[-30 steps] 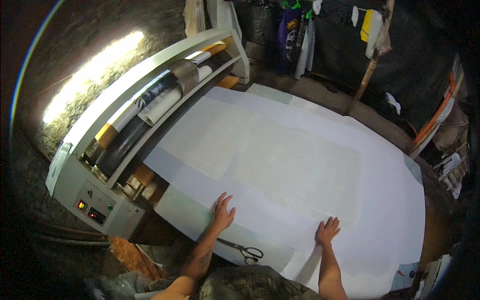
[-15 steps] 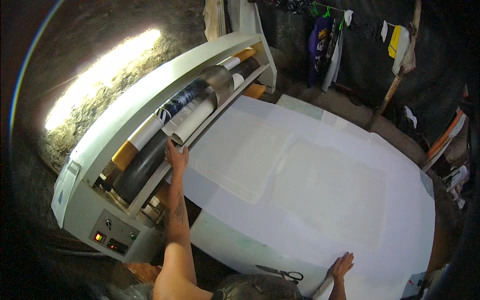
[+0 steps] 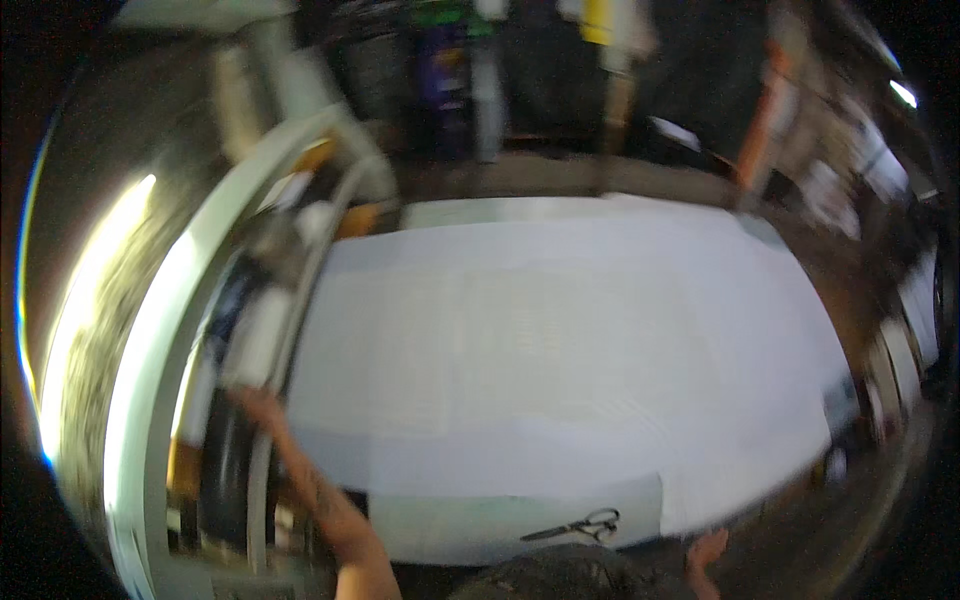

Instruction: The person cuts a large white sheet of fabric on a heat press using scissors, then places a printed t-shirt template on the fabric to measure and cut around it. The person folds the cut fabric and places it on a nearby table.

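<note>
Purple garment (image 3: 443, 85) hanging, blurred. Right of garment: yellow cloth (image 3: 597, 20), also hung; farther right, orange slanting strip (image 3: 768, 115). Well left of garment: lit tube lamp (image 3: 92, 312). Much nearer than garment, slightly rightward: dark scissors (image 3: 574, 527).

A white roll (image 3: 262, 335) sits just left of a broad white sheet (image 3: 745, 390), which lies spread flat.

Pale table (image 3: 440, 522) beneath a broad white sheet (image 3: 575, 350) and dark scissors (image 3: 578, 526)
</note>
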The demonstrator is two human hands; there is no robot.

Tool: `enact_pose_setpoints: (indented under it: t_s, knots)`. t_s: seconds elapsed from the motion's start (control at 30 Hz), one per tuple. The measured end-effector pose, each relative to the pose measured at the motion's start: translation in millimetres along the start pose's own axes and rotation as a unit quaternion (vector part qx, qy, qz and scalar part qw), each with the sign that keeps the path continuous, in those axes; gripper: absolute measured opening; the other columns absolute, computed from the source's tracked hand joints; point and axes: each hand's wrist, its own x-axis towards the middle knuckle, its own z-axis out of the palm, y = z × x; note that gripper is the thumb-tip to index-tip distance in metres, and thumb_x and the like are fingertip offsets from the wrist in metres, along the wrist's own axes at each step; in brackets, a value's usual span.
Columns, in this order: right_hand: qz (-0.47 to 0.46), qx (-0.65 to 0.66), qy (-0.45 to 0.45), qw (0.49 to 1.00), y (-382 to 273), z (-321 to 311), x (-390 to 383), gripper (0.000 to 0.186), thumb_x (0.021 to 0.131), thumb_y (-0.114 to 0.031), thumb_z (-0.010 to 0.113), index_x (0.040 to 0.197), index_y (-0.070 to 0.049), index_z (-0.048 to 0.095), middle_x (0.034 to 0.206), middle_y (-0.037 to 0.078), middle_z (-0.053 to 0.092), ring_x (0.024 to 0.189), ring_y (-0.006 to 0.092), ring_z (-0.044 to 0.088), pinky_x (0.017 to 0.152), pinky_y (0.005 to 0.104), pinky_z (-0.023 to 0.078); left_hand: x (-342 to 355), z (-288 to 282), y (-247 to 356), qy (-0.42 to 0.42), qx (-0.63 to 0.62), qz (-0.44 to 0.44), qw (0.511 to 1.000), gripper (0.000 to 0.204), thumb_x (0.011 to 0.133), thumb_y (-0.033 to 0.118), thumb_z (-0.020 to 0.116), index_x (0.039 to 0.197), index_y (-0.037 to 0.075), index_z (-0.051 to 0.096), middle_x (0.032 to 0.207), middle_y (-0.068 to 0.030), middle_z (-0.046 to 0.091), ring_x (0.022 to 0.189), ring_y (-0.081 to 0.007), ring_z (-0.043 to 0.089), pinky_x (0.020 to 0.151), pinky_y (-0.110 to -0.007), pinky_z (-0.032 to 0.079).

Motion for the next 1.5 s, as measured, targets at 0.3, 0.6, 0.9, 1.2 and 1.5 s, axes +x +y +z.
enact_pose_setpoints:
  t_s: [0.3, 0.6, 0.9, 1.2, 1.5]
  knots:
    - [-0.04, 0.048, -0.263, 0.963, -26, -18, 8, 0.04, 0.088, -0.032, 0.055, 0.115, -0.003, 0.061, 0.124, 0.019, 0.055, 0.119, 0.0378, 0.048, 0.099, 0.0462, 0.04, -350, -7, 132, 0.08, -0.018, 0.359, 0.93, 0.04, 0.078, 0.029, 0.068, 0.101, 0.001, 0.051, 0.094, -0.0179, 0.054, 0.078, -0.0319, 0.053, 0.063, -0.042, 0.041]
    - [-0.094, 0.133, -0.431, 0.888, 83, 28, 148, 0.045, 0.087, -0.034, 0.058, 0.116, 0.0, 0.06, 0.112, 0.02, 0.063, 0.106, 0.0336, 0.059, 0.092, 0.0442, 0.045, -697, 4, 287, -0.49, -0.126, 0.386, 0.771, 0.058, 0.075, 0.008, 0.065, 0.128, 0.0, 0.045, 0.137, -0.0213, 0.038, 0.128, -0.038, 0.035, 0.106, -0.048, 0.028]
    - [-0.06, 0.063, -0.388, 0.918, 300, 81, 259, 0.038, 0.082, -0.031, 0.062, 0.104, 0.0, 0.064, 0.101, 0.017, 0.066, 0.09, 0.0313, 0.062, 0.079, 0.0422, 0.049, -986, 20, 432, -0.587, -0.23, 0.477, 0.612, 0.051, 0.077, 0.011, 0.066, 0.124, 0.001, 0.049, 0.137, -0.0236, 0.038, 0.127, -0.0404, 0.037, 0.105, -0.048, 0.031]
    - [-0.066, 0.125, -0.414, 0.899, 343, 89, 327, 0.042, 0.079, -0.032, 0.062, 0.107, 0.0, 0.062, 0.099, 0.017, 0.065, 0.087, 0.0317, 0.063, 0.079, 0.0424, 0.05, -1191, 72, 549, -0.616, -0.248, 0.534, 0.524, 0.049, 0.079, 0.015, 0.067, 0.123, 0.004, 0.05, 0.136, -0.0238, 0.04, 0.122, -0.0407, 0.043, 0.1, -0.049, 0.037]
    - [0.053, 0.187, -0.38, 0.905, 395, 76, 519, 0.044, 0.082, -0.03, 0.06, 0.113, 0.0, 0.059, 0.103, 0.019, 0.064, 0.092, 0.0324, 0.062, 0.08, 0.0433, 0.05, -1408, 181, 712, -0.599, -0.315, 0.556, 0.482, 0.042, 0.08, 0.011, 0.066, 0.118, -0.002, 0.052, 0.121, -0.0207, 0.053, 0.114, -0.0369, 0.05, 0.099, -0.042, 0.039]
